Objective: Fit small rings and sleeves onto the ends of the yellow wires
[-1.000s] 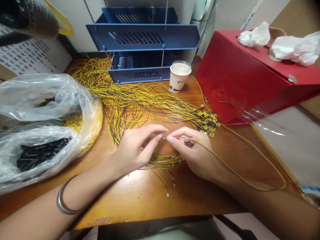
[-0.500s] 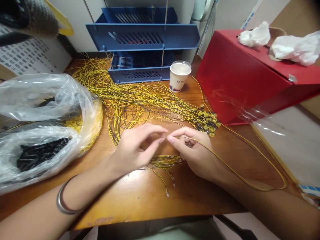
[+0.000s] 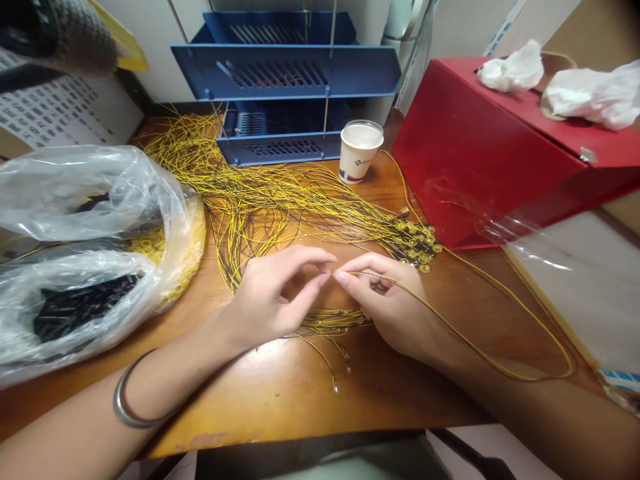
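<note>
Thumb and forefinger of my right hand pinch a thin yellow-and-black wire close to its end. From there the wire loops out to the right over my forearm and back toward the red box. Fingertips of my left hand are pinched together just left of the wire's end; whatever they hold is too small to make out. Under my hands lies a bunch of yellow-and-black wires with small metallic tips. Beyond them spreads a large heap of similar wires, ending at the right in black pieces with yellow rings.
At left, clear plastic bags hold black parts and yellow rings. A blue file tray stands at the back beside a paper cup. A red box with crumpled tissues bounds the right side of the wooden table.
Both hands stay almost still, fingertips meeting in the same place. The view has shifted very slightly.
</note>
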Demonstrator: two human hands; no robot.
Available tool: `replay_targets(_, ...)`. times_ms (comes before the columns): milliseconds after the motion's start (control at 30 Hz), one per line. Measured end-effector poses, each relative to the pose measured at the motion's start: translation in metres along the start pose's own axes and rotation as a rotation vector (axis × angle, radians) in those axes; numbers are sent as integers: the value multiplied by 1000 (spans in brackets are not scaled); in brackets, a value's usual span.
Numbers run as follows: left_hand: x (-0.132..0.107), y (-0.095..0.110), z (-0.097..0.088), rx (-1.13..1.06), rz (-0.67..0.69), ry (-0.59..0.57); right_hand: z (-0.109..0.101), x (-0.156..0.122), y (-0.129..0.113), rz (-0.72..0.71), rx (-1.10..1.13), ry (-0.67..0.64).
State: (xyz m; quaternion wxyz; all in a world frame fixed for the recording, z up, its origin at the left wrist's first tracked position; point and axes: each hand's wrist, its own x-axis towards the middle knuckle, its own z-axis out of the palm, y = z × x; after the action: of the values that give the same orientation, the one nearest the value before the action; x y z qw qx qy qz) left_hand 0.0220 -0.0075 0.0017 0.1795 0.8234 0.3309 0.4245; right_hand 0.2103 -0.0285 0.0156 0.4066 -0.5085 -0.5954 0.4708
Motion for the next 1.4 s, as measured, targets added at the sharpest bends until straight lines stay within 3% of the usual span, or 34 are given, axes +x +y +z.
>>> replay_targets(1400,2,2,-1,-8,38,30,-1,-1,0,22,-15,12)
